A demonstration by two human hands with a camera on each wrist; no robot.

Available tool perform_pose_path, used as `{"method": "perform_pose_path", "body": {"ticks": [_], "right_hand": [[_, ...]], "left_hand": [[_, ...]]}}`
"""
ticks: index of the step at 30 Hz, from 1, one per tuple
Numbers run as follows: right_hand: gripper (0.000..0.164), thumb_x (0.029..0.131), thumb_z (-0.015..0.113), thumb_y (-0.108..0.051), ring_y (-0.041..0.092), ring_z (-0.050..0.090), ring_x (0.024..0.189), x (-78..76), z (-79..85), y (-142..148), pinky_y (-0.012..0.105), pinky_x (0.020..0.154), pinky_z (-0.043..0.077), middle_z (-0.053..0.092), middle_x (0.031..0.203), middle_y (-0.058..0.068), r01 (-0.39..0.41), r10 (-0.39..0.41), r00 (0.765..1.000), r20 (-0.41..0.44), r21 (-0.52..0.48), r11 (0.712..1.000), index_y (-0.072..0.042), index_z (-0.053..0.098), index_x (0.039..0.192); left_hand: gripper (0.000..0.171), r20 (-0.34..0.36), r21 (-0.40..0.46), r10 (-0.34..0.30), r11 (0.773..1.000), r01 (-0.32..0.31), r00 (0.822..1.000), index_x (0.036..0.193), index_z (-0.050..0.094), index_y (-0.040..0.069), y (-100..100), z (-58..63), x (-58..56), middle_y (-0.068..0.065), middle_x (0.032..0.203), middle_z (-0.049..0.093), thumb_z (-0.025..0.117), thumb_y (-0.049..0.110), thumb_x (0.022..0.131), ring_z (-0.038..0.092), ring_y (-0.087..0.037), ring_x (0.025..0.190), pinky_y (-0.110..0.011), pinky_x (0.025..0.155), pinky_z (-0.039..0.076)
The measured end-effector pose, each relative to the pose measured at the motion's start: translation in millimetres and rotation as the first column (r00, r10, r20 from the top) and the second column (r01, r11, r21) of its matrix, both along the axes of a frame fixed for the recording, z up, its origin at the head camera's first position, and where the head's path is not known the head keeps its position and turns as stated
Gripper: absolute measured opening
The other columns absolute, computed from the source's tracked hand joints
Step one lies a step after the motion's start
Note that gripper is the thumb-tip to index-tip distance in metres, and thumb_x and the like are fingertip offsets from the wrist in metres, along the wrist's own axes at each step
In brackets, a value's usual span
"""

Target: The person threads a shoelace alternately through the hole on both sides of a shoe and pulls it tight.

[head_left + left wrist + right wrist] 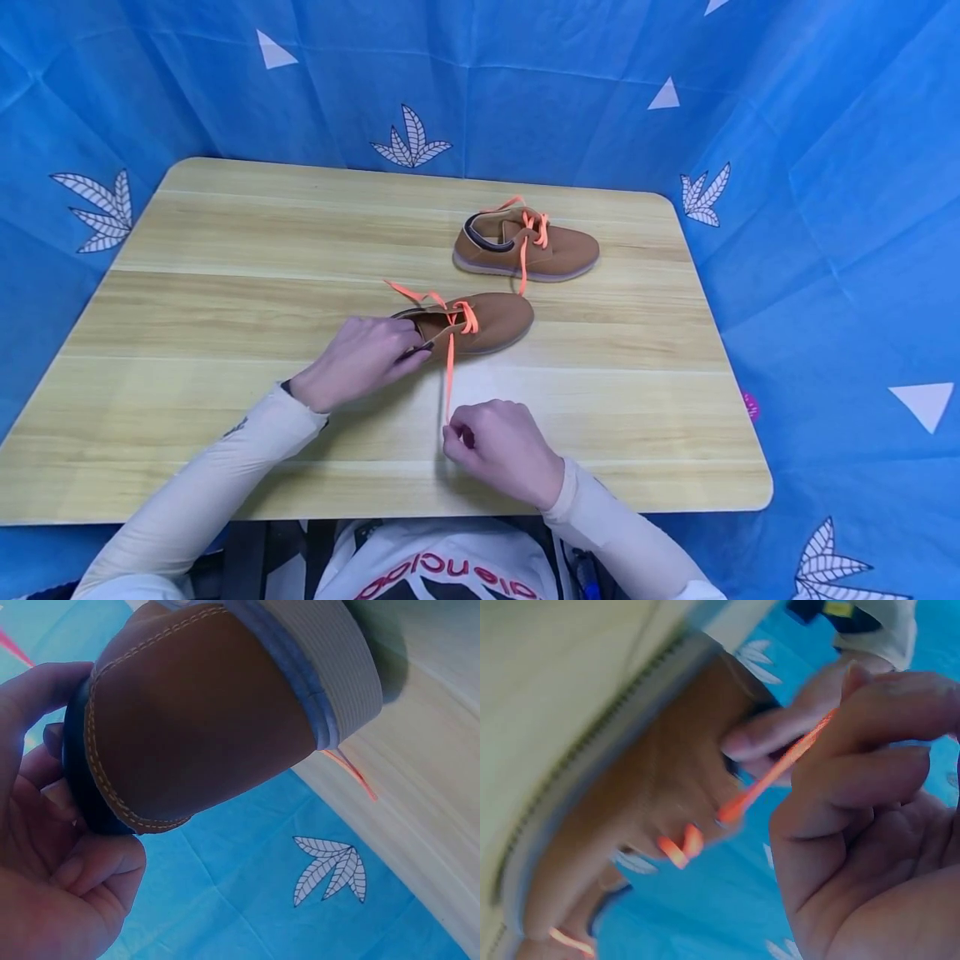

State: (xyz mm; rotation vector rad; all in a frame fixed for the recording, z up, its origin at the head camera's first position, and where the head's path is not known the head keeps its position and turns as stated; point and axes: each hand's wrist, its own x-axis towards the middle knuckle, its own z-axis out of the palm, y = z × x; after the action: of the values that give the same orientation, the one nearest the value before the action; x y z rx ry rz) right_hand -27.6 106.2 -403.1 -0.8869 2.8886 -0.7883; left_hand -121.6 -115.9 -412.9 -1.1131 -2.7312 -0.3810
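A brown leather shoe (501, 321) sits on the table, toe pointing right, with orange laces through its eyelets. My left hand (367, 354) grips its collar at the heel end, some fingers inside the opening. The left wrist view shows the stitched brown heel (195, 720) close up, with the hand's fingers at the dark collar edge. Toward the table's front edge, my right hand (502, 446) pinches the end of the near shoelace (450, 375), which is drawn straight from the shoe. The lace's other end (405, 290) lies loose on the far side.
A second brown shoe (573, 252) with orange laces stands farther back and slightly right, its toe also to the right. Both are on a light wooden table (225, 225) with rounded corners. Blue patterned cloth (525, 83) hangs behind and beside it.
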Motion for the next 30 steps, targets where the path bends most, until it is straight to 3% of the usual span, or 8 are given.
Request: {"method": "perform_pose_path", "body": {"ticks": [4,7,11,16,19,21,24,30], "right_hand": [[0.029,0.09,0.062,-0.024,-0.002,0.036,0.048,-11.7,-13.0,-6,0.017,0.042,0.026,0.041,0.052,-0.016,-0.035,0.03,0.994,0.105,0.051,0.998,-0.025,0.056,0.062],[0.03,0.093,0.062,-0.029,0.001,0.041,0.05,-21.9,-22.0,-9,0.019,0.043,0.031,0.045,0.054,-0.015,-0.074,0.055,0.981,0.185,0.094,0.993,-0.025,0.057,0.064],[0.023,0.092,0.066,-0.038,0.001,0.051,0.057,-39.6,-25.4,1,0.021,0.052,0.041,0.057,0.063,-0.015,-0.079,0.04,0.967,0.253,0.144,0.986,-0.025,0.065,0.073],[0.02,0.086,0.076,-0.033,0.008,0.057,0.067,-79.4,-19.5,42,0.026,0.062,0.05,0.063,0.077,-0.007,0.092,-0.092,0.973,0.212,0.011,0.996,-0.016,0.067,0.091],[0.04,0.079,0.083,-0.027,0.018,0.059,0.089,-105.5,-21.1,66,0.034,0.079,0.053,0.063,0.099,0.003,0.146,-0.139,0.981,0.134,-0.045,0.988,-0.008,0.062,0.108],[0.058,0.074,0.087,-0.025,0.023,0.057,0.11,-120.7,-24.3,76,0.039,0.098,0.049,0.06,0.119,0.008,0.134,-0.132,0.986,0.1,-0.011,0.991,-0.006,0.058,0.121],[0.079,0.07,0.09,-0.024,0.03,0.048,0.129,-137.4,-29.6,84,0.044,0.114,0.037,0.053,0.139,0.012,0.072,-0.081,0.991,0.107,0.082,0.994,-0.005,0.05,0.136],[0.091,0.07,0.09,-0.025,0.032,0.045,0.138,-155.3,-37.2,84,0.046,0.118,0.034,0.047,0.148,0.014,-0.019,-0.012,0.98,0.198,0.153,0.988,-0.007,0.042,0.145]], "left_hand": [[0.02,-0.007,0.031,0.015,0.999,-0.015,1.0,0.077,0.066,0.021,-4,-1.6,0.0,0.009,0.073,0.058,0.067,0.034,0.092,0.048,-0.006,0.058,-0.023,0.045,0.036],[0.021,0.03,0.068,0.045,0.997,-0.047,0.999,0.095,0.07,0.019,-10,-3.1,1.1,0.006,0.086,0.06,0.07,0.04,0.09,0.05,-0.008,0.067,-0.024,0.053,0.041],[0.062,0.127,0.126,0.142,0.979,-0.158,0.982,0.131,0.059,0.016,-23,-5.1,4.8,0.001,0.112,0.056,0.074,0.052,0.082,0.052,-0.014,0.092,-0.031,0.071,0.048],[0.104,0.335,0.109,0.296,0.931,-0.349,0.895,0.148,0.038,0.019,-40,-9.1,9.3,-0.004,0.14,0.049,0.07,0.077,0.068,0.053,-0.024,0.117,-0.048,0.09,0.052],[0.113,0.441,0.064,0.339,0.912,-0.406,0.831,0.151,0.033,0.02,-46,-16.3,11.0,-0.006,0.149,0.046,0.069,0.081,0.064,0.052,-0.029,0.127,-0.055,0.099,0.048],[0.113,0.476,0.052,0.336,0.912,-0.408,0.813,0.152,0.032,0.018,-47,-22.8,11.6,-0.008,0.152,0.044,0.073,0.076,0.065,0.048,-0.033,0.135,-0.058,0.104,0.044],[0.108,0.489,0.054,0.323,0.916,-0.397,0.81,0.15,0.035,0.017,-47,-32.0,11.8,-0.009,0.151,0.046,0.079,0.067,0.066,0.045,-0.034,0.138,-0.058,0.106,0.042],[0.093,0.434,0.102,0.282,0.928,-0.358,0.856,0.144,0.044,0.025,-46,-40.3,9.1,-0.001,0.138,0.058,0.083,0.06,0.068,0.058,-0.028,0.125,-0.054,0.093,0.052]]}}
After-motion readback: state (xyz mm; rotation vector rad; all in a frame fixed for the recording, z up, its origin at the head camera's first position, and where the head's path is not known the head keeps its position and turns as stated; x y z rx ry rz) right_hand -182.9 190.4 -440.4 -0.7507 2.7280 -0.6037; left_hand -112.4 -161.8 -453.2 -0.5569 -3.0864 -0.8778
